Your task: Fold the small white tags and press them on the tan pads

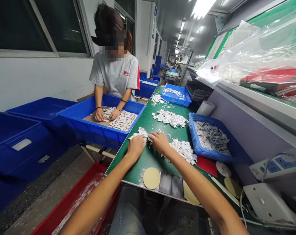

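Observation:
My left hand is at the left edge of the green table, its fingers curled at a small heap of white pieces. Close on its right, my right hand has its fingers bent down toward the same heap, the fingertips nearly meeting those of the left. What either hand grips is too small and hidden to name. A larger pile of white pieces lies right of my right hand, partly behind the forearm. Farther up the table is another pile.
A blue basket of white pieces stands at the right, beside a red sheet. Round yellow discs lie at the near edge. A person works over a blue bin at the left. A blue tray sits farther back.

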{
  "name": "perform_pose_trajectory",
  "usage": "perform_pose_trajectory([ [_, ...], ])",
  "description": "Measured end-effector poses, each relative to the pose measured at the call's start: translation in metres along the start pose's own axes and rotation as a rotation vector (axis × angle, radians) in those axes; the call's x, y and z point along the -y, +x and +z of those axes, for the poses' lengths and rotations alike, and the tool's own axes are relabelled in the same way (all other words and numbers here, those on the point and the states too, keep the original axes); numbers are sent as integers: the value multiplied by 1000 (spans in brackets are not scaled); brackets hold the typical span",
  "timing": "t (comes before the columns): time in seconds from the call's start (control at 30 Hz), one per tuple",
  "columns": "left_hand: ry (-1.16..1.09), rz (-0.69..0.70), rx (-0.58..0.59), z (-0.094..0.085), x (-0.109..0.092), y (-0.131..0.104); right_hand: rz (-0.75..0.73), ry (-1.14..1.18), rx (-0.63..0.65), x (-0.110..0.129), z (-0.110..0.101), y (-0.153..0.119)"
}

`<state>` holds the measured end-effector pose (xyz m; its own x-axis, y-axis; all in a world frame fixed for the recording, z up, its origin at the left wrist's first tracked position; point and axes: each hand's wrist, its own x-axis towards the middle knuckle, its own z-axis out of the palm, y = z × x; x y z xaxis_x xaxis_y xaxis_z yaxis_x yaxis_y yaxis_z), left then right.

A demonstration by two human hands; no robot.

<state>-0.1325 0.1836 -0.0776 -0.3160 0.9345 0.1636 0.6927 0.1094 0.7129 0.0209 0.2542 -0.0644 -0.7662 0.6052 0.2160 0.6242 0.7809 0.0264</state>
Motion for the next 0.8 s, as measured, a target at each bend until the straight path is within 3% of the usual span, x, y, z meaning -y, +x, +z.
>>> perform_pose_trajectory([
  [0.2, -409, -108, -32, -36, 17, -43, -98, -15, 57, -2, 2, 8],
  [0.4, -825, -292, -49, -47, 19, -109, 21, 157, -111, 0, -16, -3],
  [0.47, -911, -324, -47, -46, 16, -125, 102, 223, -165, 4, -27, -29],
  [0.53, -828, -258, -17, -42, 10, -136, 185, 303, -188, 7, -41, -71],
  [0.67, -402, 68, 66, -28, 0, -143, 408, 467, -186, 8, -63, -172],
  [0.8, -31, 396, 164, -14, 0, -148, 467, 307, -89, 11, -58, -249],
])
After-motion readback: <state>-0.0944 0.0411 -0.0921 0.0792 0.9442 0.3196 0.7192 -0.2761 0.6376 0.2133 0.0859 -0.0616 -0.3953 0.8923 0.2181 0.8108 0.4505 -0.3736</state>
